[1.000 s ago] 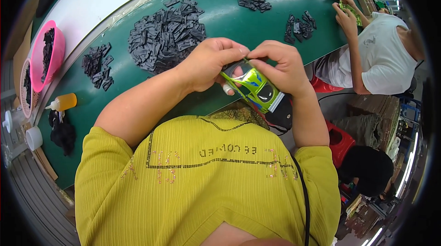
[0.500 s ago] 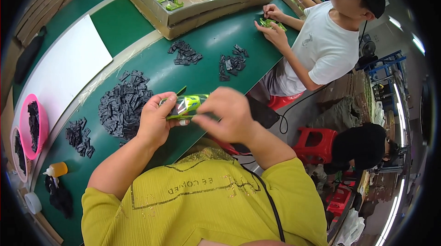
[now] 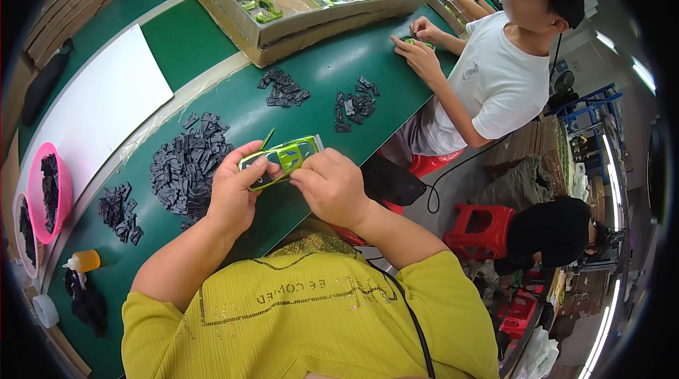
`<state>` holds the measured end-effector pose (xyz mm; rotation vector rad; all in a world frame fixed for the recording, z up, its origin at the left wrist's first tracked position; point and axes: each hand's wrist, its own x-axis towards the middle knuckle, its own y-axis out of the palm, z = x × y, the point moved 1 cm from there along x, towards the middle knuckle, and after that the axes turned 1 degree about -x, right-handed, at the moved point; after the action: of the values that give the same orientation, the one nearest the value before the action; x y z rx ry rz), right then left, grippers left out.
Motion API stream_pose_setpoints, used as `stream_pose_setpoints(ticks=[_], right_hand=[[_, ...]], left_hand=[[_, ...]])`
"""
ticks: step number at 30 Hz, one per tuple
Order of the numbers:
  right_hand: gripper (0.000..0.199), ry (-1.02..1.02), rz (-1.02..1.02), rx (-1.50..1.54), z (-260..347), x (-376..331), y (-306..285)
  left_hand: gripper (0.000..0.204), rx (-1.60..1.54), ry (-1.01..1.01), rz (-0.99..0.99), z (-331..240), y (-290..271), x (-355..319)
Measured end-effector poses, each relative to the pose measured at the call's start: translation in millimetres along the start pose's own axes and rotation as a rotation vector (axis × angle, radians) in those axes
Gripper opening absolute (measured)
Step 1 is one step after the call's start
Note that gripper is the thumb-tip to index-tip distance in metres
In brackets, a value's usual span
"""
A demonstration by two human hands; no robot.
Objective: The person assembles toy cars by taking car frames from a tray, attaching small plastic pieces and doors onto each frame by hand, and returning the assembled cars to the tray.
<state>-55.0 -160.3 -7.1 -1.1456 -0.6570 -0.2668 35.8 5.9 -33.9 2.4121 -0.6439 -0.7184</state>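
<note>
A bright green toy car body (image 3: 286,156) with dark windows is held over the near edge of the green table. My left hand (image 3: 239,179) grips its left end between thumb and fingers, and a thin green part sticks up beside it. At the car's right end, my right hand (image 3: 331,184) has thumb and fingers pinched together against its lower edge. Whatever small piece may sit between those fingertips is hidden. Just left of my hands lies a big heap of small black plastic parts (image 3: 189,167).
Smaller piles of black parts (image 3: 283,88) lie farther back. A tray of green car bodies (image 3: 283,22) stands at the back. To the left are a pink bowl (image 3: 65,202) and a yellow glue bottle (image 3: 85,261). A co-worker in white (image 3: 498,82) sits at right.
The car has turned so its roof and windows face up more plainly. My right hand, blurred before, has lowered slightly and now pinches at the car's right end.
</note>
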Motion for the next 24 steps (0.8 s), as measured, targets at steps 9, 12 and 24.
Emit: stream_pose_setpoints(ticks=[9,12,24], right_hand=[[0.010,-0.170,0.117,-0.014,-9,20,-10],[0.012,-0.191,0.087,-0.025,-11,19,-8],[0.021,0.001,0.016,0.148,3,-10,9]], left_hand=[[0.034,0.499,-0.027,0.035,-18,-5,25],[0.047,0.557,-0.097,0.025,-23,4,30],[0.049,0.522,0.034,-0.106,-12,-4,22]])
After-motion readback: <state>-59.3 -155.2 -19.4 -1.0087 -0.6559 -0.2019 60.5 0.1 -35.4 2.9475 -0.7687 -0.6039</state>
